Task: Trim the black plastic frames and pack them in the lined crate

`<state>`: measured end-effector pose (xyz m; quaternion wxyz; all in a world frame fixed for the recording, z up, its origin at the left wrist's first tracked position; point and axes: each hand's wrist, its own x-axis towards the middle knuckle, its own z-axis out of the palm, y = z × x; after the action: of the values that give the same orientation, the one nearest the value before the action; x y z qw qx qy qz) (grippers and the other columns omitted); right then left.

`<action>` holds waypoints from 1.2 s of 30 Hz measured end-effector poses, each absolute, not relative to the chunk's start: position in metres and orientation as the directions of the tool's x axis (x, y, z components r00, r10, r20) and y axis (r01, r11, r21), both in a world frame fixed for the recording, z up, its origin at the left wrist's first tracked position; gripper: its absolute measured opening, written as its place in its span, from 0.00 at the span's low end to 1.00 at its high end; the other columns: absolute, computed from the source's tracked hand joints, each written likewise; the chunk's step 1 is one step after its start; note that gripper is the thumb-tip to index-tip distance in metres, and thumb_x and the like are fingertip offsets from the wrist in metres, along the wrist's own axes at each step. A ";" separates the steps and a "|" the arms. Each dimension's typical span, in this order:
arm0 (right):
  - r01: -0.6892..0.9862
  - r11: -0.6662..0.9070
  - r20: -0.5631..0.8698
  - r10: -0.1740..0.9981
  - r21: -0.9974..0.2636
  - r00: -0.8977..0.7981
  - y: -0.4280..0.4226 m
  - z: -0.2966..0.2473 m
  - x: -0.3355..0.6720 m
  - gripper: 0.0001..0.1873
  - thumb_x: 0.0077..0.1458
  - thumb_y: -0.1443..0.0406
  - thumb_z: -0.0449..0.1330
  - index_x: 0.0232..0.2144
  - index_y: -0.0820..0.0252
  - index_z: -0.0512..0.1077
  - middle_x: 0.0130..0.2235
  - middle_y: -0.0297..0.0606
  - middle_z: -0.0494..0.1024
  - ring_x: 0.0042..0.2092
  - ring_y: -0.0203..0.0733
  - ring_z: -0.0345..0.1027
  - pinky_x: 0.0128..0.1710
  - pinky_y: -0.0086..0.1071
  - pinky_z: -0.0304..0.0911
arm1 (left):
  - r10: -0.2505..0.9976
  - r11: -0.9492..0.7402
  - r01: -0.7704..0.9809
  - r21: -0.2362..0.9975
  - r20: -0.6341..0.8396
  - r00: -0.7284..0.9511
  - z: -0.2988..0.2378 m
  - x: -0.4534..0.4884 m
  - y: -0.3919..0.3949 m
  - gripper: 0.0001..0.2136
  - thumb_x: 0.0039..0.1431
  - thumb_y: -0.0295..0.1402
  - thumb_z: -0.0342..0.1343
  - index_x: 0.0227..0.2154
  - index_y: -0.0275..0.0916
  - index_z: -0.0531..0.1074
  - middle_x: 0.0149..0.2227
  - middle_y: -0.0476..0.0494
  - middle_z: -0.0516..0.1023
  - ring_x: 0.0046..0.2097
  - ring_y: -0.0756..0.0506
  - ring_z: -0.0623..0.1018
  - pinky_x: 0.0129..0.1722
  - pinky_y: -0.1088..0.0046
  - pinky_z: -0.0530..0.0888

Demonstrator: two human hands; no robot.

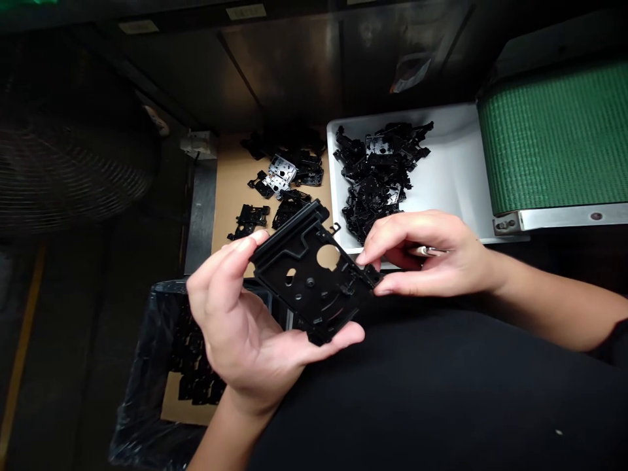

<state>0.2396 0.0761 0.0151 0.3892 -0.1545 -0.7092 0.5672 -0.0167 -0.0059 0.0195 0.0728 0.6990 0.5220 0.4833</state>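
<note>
Left hand (240, 327): grip clamped across the black part (314, 304)
Right hand (451, 255): grip pinched at its right corner, slim tool (428, 251) in palm
Black part: tilted, between hands, near white tray (454, 173)

No text legible — the pale labels (246, 12) are too blurred.

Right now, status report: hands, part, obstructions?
Left hand gripping black perforated chassis. Right hand pinching its edge, slim tool in palm. White tray behind, not obstructing.

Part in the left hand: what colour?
Black. The part shows best in the head view, the only one here.
</note>
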 end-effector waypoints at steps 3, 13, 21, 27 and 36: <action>-0.254 0.277 0.376 0.686 -0.927 -0.623 0.073 0.013 0.237 0.14 0.58 0.69 0.74 0.46 0.61 0.79 0.36 0.36 0.81 0.31 0.33 0.71 0.21 0.26 0.61 | 0.882 -0.349 0.566 0.747 0.467 -0.072 0.020 -0.015 -0.008 0.61 0.24 0.57 0.82 0.67 0.47 0.68 0.60 0.35 0.72 0.62 0.27 0.75 0.66 0.38 0.72; -0.292 0.167 0.309 0.773 -0.942 -0.555 0.062 0.009 0.226 0.12 0.58 0.70 0.74 0.43 0.64 0.78 0.32 0.31 0.77 0.28 0.29 0.67 0.22 0.21 0.59 | 0.995 -0.022 0.283 0.959 0.048 -0.085 0.031 -0.004 -0.013 0.44 0.40 0.52 0.80 0.60 0.49 0.68 0.60 0.37 0.74 0.63 0.32 0.77 0.62 0.47 0.77; -0.319 0.188 0.343 0.761 -0.929 -0.551 0.058 0.010 0.227 0.14 0.56 0.70 0.75 0.43 0.65 0.78 0.32 0.30 0.76 0.27 0.27 0.65 0.21 0.20 0.58 | 0.994 -0.062 0.231 0.971 0.082 -0.078 0.031 -0.002 -0.017 0.44 0.40 0.50 0.80 0.60 0.49 0.69 0.59 0.40 0.76 0.61 0.36 0.79 0.60 0.54 0.79; -0.292 0.251 0.377 0.743 -0.923 -0.553 0.057 0.010 0.229 0.14 0.58 0.66 0.75 0.44 0.64 0.79 0.34 0.32 0.79 0.26 0.26 0.63 0.21 0.21 0.58 | 0.992 -0.050 0.306 0.951 0.084 -0.097 0.032 -0.002 -0.023 0.47 0.41 0.51 0.80 0.65 0.51 0.67 0.65 0.37 0.72 0.65 0.32 0.76 0.61 0.49 0.80; -0.289 0.364 0.464 0.718 -0.886 -0.519 0.054 0.006 0.231 0.13 0.60 0.67 0.74 0.47 0.64 0.80 0.38 0.38 0.82 0.31 0.30 0.69 0.24 0.22 0.62 | 0.947 -0.262 0.474 0.841 0.318 -0.042 0.032 -0.006 -0.025 0.51 0.50 0.37 0.77 0.73 0.65 0.57 0.77 0.50 0.58 0.78 0.30 0.57 0.77 0.39 0.60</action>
<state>0.2308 0.0545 0.0061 0.4646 -0.1570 -0.6826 0.5417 -0.0065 -0.0250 0.0323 0.2544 0.6437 0.5518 0.4652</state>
